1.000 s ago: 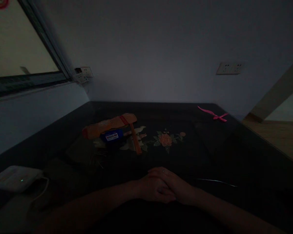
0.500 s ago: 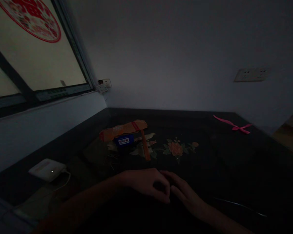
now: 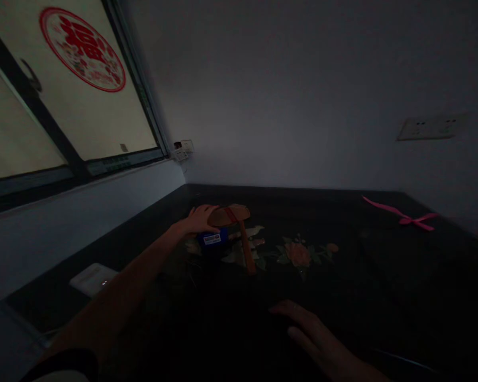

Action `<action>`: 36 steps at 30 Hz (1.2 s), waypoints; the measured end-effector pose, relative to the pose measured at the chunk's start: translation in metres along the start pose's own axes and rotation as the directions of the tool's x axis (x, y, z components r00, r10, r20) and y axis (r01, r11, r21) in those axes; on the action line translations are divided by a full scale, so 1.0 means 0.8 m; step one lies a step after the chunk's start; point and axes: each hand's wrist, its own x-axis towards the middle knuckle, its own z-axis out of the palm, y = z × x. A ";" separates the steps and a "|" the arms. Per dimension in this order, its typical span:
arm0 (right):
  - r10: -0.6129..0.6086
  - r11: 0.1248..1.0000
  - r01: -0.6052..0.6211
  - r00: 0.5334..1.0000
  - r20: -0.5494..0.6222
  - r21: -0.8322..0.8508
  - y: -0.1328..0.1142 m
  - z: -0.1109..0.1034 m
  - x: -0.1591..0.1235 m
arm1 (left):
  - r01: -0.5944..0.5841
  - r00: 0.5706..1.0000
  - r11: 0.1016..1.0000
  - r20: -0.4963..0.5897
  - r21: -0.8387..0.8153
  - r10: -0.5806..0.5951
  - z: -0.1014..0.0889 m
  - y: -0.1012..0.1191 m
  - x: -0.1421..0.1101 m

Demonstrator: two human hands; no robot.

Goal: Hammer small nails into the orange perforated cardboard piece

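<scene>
My left hand (image 3: 201, 218) reaches out over the table, its thumb and fingers around the left part of a brown cardboard piece (image 3: 241, 212) with red bands. Just below the hand lies a small blue box (image 3: 212, 239) with a white label. A narrow orange-brown strip (image 3: 247, 252) runs from near the cardboard towards me. My right hand (image 3: 313, 326) rests low over the dark tabletop with nothing in it, thumb and fingers apart. The dim light hides detail around both hands.
A white device (image 3: 91, 278) sits at the left, partly behind my left forearm. At the far right is a pink ribbon (image 3: 412, 218). A thin shiny strip (image 3: 406, 359) lies near the front right. The dark table (image 3: 302, 196) meets a wall and a window.
My hands have parted. The left has moved forward onto the cardboard and closed on it, while the right stays near the front. The view has shifted slightly left and up.
</scene>
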 end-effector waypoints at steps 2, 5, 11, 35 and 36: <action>0.003 1.000 -0.003 1.000 0.000 -0.021 0.003 0.001 0.000 | 0.017 0.997 1.000 0.069 0.015 -0.018 0.010 -0.008 0.003; -0.001 0.998 0.000 1.000 -0.005 -0.055 0.007 0.001 0.001 | 0.015 0.990 1.000 0.140 0.014 -0.017 0.023 -0.010 0.006; -0.011 0.991 0.008 1.000 -0.018 -0.131 0.001 0.006 0.008 | 0.042 0.987 0.999 0.155 0.026 -0.045 0.038 -0.007 0.005; 0.304 0.615 -0.408 0.912 -0.274 -0.675 -0.032 -0.016 0.286 | 0.058 0.985 0.993 0.155 0.103 -0.074 0.030 0.003 -0.001; 0.311 0.604 -0.412 0.910 -0.274 -0.683 -0.029 -0.017 0.279 | 0.058 0.986 0.993 0.153 0.104 -0.073 0.030 0.004 -0.001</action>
